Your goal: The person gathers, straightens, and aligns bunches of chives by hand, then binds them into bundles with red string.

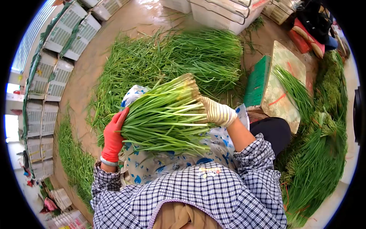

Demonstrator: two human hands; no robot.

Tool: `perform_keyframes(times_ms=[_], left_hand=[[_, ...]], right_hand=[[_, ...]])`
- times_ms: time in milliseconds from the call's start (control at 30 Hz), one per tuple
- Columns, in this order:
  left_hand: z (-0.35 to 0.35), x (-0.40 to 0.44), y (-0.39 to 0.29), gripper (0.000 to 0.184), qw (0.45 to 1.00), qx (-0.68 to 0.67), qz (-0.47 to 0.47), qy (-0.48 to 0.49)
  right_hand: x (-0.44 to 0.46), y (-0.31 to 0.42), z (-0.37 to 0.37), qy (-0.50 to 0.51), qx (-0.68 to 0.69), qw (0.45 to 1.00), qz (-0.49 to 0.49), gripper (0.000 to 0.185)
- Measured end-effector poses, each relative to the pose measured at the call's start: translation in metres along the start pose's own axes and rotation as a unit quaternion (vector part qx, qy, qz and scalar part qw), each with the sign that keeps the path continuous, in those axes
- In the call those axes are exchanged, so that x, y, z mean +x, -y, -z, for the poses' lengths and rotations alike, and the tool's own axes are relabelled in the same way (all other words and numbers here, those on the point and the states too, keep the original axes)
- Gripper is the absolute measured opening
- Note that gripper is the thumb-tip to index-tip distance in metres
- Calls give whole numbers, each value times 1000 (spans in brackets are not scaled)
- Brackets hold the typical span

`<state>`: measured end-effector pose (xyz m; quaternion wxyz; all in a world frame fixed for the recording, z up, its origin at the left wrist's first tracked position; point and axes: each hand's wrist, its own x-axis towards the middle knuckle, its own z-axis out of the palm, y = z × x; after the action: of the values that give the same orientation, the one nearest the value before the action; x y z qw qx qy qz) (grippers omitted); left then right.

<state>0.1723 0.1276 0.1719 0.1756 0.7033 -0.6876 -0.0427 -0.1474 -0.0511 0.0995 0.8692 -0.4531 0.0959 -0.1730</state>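
Note:
Across my lap lies a big loose bunch of Chinese chives (164, 118), green leaves to the left and pale root ends to the right. My left hand (114, 133), in a red glove, is closed round the leaf end, its thumb on top and its other fingers hidden beneath. At the pale end my right hand (218, 111), in a striped cream glove, grips the stalks, most of its fingers hidden behind them. Under the bunch is a plastic apron (152, 166) with blue prints.
Heaps of chives (206, 57) cover the floor ahead. To my right, a small bundle (291, 87) lies on a worn board (280, 108) beside a green crate (256, 82), near a large pile of tied chives (320, 160). White crates (42, 116) line the left; white bins (221, 17) stand ahead.

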Motion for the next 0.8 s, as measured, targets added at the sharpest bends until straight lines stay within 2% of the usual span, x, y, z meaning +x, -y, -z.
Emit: perform_keyframes(times_ms=[33,67,100,133,167,200,233,333,367,467,500,567,633,767,800], left_hand=[[-3,-2,6,73,1000,24,-17,-8],[-3,-3,5,73,1000,26,-14,-7],[-3,-2,4,72,998,48,-27,-7],[-4,-1,4,70,997,69,-40,-8],[-8,-1,8,67,994,84,-58,-25],[-8,0,7,67,994,85,-58,-29],[-8,0,5,64,991,106,-72,-28],[-7,-1,1,59,984,145,-97,-34],[-7,-1,0,58,984,149,-92,-33],[-7,-1,2,57,984,154,-84,-33],[-7,-1,3,56,983,157,-87,-36],[-8,0,5,56,983,157,-88,-40],[-9,0,6,55,983,150,-97,-40],[-10,0,8,54,984,126,-119,-53],[-11,0,8,54,984,124,-117,-53]], right_hand=[[0,7,-7,17,-95,995,26,48],[6,4,2,60,166,982,-66,51],[12,4,6,54,406,896,-172,54],[10,-1,3,71,275,955,-83,57],[8,-5,-2,61,112,992,8,61],[6,-8,-7,25,-32,995,89,64],[7,-11,-4,37,-158,977,139,63],[5,-27,4,37,-196,974,109,60],[3,-32,7,41,-309,937,155,60],[5,-33,-1,22,-400,901,169,62],[5,-22,-12,9,-300,944,137,63],[-2,-13,-21,-8,-222,967,123,67],[-11,-12,-29,-29,-154,981,111,72],[-23,-27,-43,-125,48,991,-1,67],[-26,-28,-41,-119,65,991,-24,66]])
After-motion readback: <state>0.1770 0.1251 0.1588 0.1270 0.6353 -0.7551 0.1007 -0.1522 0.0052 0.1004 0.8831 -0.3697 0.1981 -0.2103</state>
